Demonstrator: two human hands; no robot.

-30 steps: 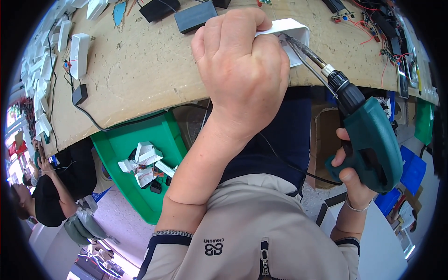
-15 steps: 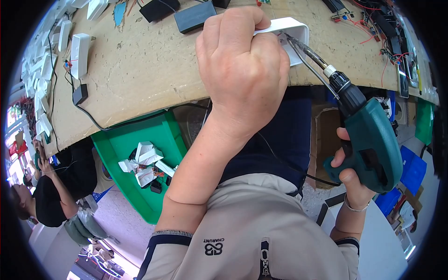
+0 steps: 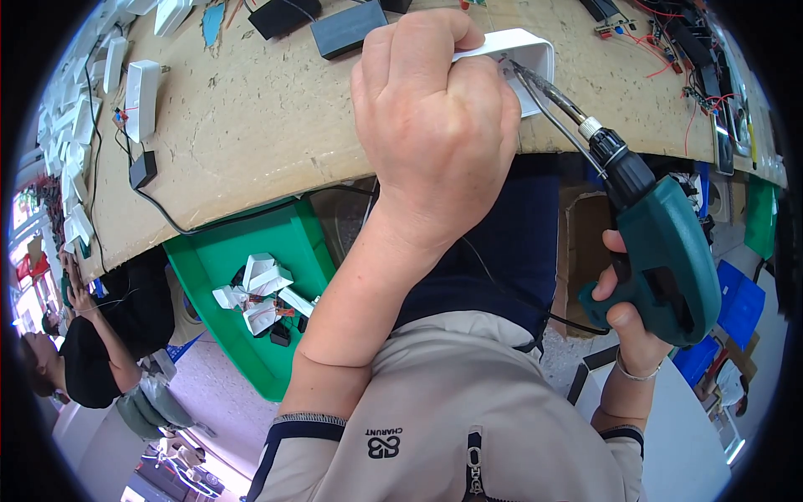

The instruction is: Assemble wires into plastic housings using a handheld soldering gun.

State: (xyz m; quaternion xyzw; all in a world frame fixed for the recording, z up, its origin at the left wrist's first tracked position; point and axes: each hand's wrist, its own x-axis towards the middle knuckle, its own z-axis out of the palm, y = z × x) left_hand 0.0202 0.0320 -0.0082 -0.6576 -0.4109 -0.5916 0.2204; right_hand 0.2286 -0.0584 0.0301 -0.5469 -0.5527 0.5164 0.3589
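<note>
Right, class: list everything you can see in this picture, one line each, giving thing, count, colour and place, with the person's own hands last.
white housing: one, white, on the bench edge under the left hand
electric screwdriver: one, dark green with black chuck, right side, bit tip inside the housing
workbench: one, tan board, across the top
black boxes: at least two, black, top of the bench
white casings: many, white, along the bench's left edge
black cable: one, trailing over the left bench edge
green bin: one, green, below the bench, holding white scraps
wired circuit boards: several, red wires, top right
another person: one, dark top, lower left
left hand: gripping the housing
right hand: gripping the screwdriver's handle
</note>
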